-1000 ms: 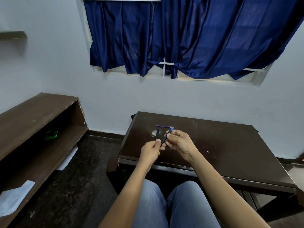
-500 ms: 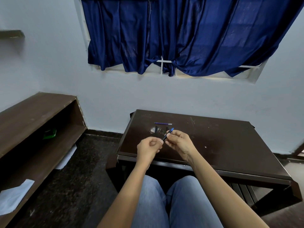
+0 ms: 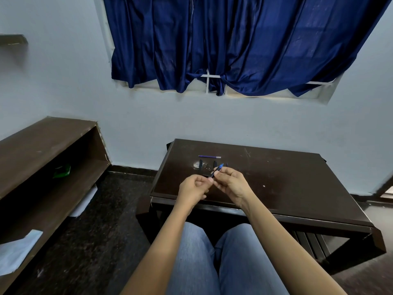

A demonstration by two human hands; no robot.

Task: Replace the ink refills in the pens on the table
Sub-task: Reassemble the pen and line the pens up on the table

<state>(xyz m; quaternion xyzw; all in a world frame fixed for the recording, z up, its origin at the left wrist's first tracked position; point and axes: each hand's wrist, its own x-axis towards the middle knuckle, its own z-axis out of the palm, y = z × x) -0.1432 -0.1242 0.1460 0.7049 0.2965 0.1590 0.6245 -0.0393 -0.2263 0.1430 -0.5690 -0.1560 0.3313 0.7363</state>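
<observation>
Seated at a dark wooden table (image 3: 287,188), blue jeans (image 3: 212,262) at the bottom of the view, in front of its near edge. Both hands raised just above that edge, close together, fingertips almost touching.

In the right hand (image 3: 231,184) — a blue pen (image 3: 217,170), tilted, blue end up and away toward the wall, dark end down and to the left. Grip closed on the pen, thumb and curled fingers pinching it along its middle. Left hand (image 3: 194,188) with fingers curled, thumb and forefinger meeting at the pen's lower dark end — apparently pinching that end, though too small here to tell exactly which part. Pen clear of the table, in the air between the two hands.

Farther back on the table, beyond the hands: a thin purple refill (image 3: 209,156) lying flat and crosswise, pale tip at its right end. Between it and the hands, a couple of short dark pen parts (image 3: 200,163) lying apart from each other, next to a pale smudge (image 3: 196,166) on the wood.

Behind the table, a pale wall and a window under dark blue curtains (image 3: 234,43). Off to the left, a long brown shelf (image 3: 42,145), with something green (image 3: 61,171) on its lower level and a white sheet of paper (image 3: 17,250) toward its near end.
</observation>
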